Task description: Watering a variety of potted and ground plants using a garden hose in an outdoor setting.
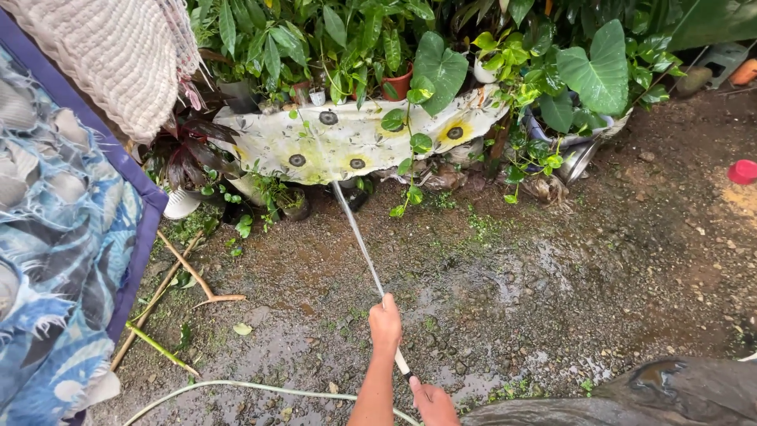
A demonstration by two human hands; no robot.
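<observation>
The pole [364,251] runs up and slightly left from the hands toward the sunflower cloth [347,142] under the plants. The left hand [385,323] grips it farther up (nearer the tip); the right hand [430,402] clasps its near end.

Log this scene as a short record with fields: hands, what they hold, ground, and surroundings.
left hand: grips the pole partway up
right hand: grips the pole's near end
pole: long, thin, tip reaching the floral cloth
ground: wet dirt with puddles
hose: lies on the dirt near the hands
plants: potted, behind the cloth
</observation>
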